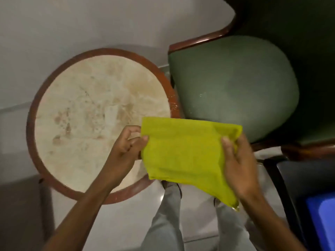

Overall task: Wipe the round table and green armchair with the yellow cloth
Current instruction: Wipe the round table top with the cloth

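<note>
Round bench [76, 98] with a stained pale top and reddish-brown rim, standing on a tiled floor [195, 205] against a pale wall [72, 20]; green armchair [233, 86] just beside it. Yellow cloth [183, 151] held in the air over the bench's near edge, left hand [125, 151] and right hand [239, 163] each with fingers pinched closed on an edge.

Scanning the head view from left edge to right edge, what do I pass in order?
Round table → left hand → yellow cloth → right hand → dark screen with a blue glow. The green armchair lies above the cloth and hands, so I left it out.
</note>
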